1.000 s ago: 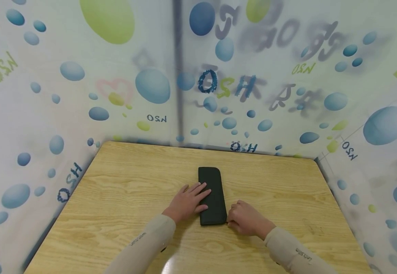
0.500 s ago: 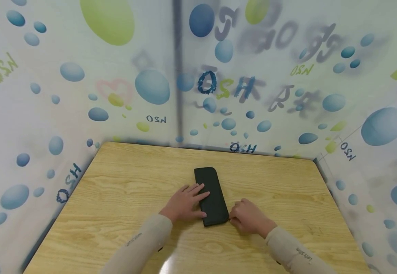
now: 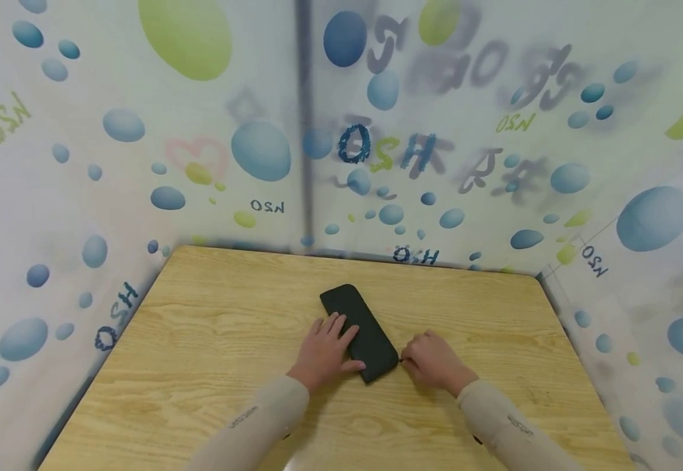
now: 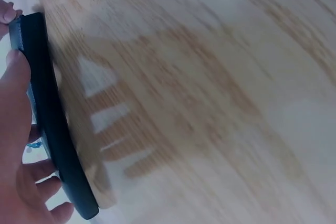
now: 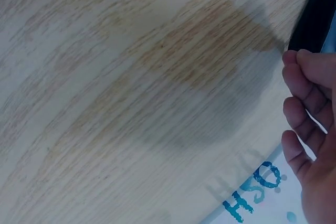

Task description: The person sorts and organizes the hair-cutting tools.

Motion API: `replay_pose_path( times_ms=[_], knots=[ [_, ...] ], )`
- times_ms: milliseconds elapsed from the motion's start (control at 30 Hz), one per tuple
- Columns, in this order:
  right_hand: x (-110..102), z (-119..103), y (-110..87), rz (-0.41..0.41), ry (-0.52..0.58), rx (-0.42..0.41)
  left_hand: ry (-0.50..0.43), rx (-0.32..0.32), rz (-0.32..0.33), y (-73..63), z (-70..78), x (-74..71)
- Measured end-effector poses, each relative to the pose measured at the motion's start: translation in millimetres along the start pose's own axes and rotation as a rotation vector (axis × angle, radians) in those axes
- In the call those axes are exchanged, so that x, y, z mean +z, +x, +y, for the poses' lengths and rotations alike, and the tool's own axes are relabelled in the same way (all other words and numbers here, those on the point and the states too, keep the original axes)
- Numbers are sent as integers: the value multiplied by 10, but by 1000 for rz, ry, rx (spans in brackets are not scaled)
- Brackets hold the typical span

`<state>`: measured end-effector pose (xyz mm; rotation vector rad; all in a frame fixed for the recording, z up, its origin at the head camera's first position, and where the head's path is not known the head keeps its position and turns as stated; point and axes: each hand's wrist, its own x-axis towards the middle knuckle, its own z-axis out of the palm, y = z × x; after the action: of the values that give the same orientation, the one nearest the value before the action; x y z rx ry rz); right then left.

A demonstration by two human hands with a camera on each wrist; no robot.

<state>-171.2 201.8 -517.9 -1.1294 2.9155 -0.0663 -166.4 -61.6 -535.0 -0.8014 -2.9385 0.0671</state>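
Note:
A flat black zip case (image 3: 362,330) lies slanted on the wooden table, one long side with rounded corners. My left hand (image 3: 325,347) rests on its left side, fingers spread and fairly straight across the top. In the left wrist view the case (image 4: 52,108) is seen edge-on, with the thumb and fingertips of my left hand (image 4: 16,124) against it. At the near right corner my right hand (image 3: 434,358) pinches a small dark zipper pull (image 3: 401,360) between thumb and forefinger. In the right wrist view my right hand (image 5: 315,98) hides the pull beside the case (image 5: 312,19).
The wood-grain table (image 3: 218,314) extends around both hands. Behind it and at both sides stand pale walls (image 3: 271,78) printed with blue and green ovals and lettering.
The case has turned counterclockwise, its far end swinging left and its near end right. My left hand has turned along with it; my right hand has shifted slightly right and away from me, still pinching.

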Motion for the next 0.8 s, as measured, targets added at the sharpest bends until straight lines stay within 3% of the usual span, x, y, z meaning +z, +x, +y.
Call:
replay_pose_path(
  times_ms=[200, 433, 600, 800],
  knots=[
    [8, 16, 12, 15, -12, 17, -8, -8, -79, 42, -14, 18],
    [19, 17, -1, 31, -22, 16, 32, 21, -94, 54, -41, -15],
    [37, 19, -10, 32, -49, 14, 28, 28, -123, 45, -52, -28],
    [41, 17, -25, 18, -52, 11, 12, 30, -114, 40, -53, -42]
  ],
)
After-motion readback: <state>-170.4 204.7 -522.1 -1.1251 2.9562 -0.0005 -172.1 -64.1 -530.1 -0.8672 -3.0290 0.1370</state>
